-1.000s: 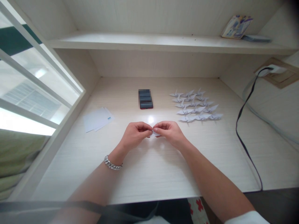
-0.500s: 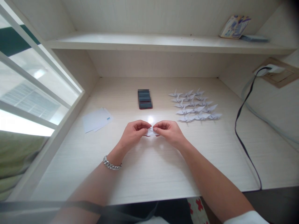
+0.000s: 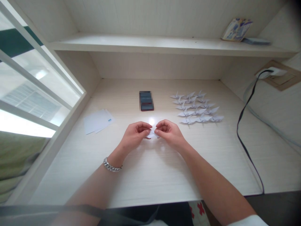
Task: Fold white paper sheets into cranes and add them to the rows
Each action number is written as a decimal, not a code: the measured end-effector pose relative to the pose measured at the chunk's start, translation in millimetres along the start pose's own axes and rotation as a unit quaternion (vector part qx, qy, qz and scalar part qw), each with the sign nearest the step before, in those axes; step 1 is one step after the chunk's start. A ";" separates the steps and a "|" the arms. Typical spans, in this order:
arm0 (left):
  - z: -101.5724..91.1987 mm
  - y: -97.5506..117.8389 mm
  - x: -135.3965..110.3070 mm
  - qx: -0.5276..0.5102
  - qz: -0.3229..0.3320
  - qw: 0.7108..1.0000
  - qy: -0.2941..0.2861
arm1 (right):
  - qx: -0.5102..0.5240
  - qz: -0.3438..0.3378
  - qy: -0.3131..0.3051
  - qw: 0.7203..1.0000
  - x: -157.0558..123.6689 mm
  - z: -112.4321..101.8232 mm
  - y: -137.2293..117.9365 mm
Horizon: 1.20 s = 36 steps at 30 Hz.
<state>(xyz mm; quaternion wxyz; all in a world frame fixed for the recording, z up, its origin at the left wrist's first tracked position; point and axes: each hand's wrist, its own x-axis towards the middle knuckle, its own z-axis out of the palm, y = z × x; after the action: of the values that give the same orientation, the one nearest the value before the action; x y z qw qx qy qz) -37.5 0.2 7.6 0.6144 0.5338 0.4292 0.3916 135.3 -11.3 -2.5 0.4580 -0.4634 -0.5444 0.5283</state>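
Observation:
Between my two hands, just above the desk, is a small folded piece of white paper [image 3: 151, 134]. My left hand [image 3: 136, 133] pinches its left end between thumb and fingers, with a silver chain bracelet on that wrist. At the right end, my right hand [image 3: 169, 131] grips the paper with the thumb on top and the index finger slightly raised. The fingers cover much of the paper, so its exact folds are hidden. Rows of white paper cranes [image 3: 196, 108] stand on the desk beyond my right hand.
Some flat white paper sheets [image 3: 96, 122] lie at the left. A dark, pixelated rectangular object [image 3: 146, 101] sits behind my hands. A black cable [image 3: 240, 125] runs from the wall socket [image 3: 278, 75] down the right side. Overhead is a shelf [image 3: 150, 44] holding a small packet [image 3: 236, 29].
My right index finger has lifted slightly away from the paper and the right hand has shifted up a little. My left hand keeps its hold. The view has tilted very slightly.

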 end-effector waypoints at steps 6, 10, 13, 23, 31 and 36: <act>0.4 -2.3 0.4 0.011 0.017 1.000 -0.003 | -0.014 -0.007 0.006 1.000 -0.8 0.3 -0.7; 0.6 -3.8 1.0 0.035 0.038 0.998 0.022 | -0.031 -0.017 0.013 0.999 -2.2 1.5 -1.2; 1.1 -2.6 1.1 0.030 0.033 0.999 0.029 | -0.031 -0.017 0.015 0.999 -2.6 1.9 -1.9; 1.0 -8.3 3.8 0.035 0.044 0.998 0.035 | 0.013 0.011 0.001 1.000 -0.2 1.1 0.6; 2.0 -9.4 4.5 0.056 0.052 0.996 0.049 | 0.000 0.023 -0.002 1.000 1.6 -0.7 2.2; 2.6 -8.9 4.6 0.046 0.049 0.997 0.042 | -0.017 -0.004 0.013 1.000 2.5 -1.0 5.1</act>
<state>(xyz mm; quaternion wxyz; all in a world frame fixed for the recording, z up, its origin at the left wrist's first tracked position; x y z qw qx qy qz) -33.4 2.6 -1.6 0.5509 0.5646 0.4455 0.4233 136.0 -8.6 -7.6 0.4592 -0.4762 -0.5490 0.5109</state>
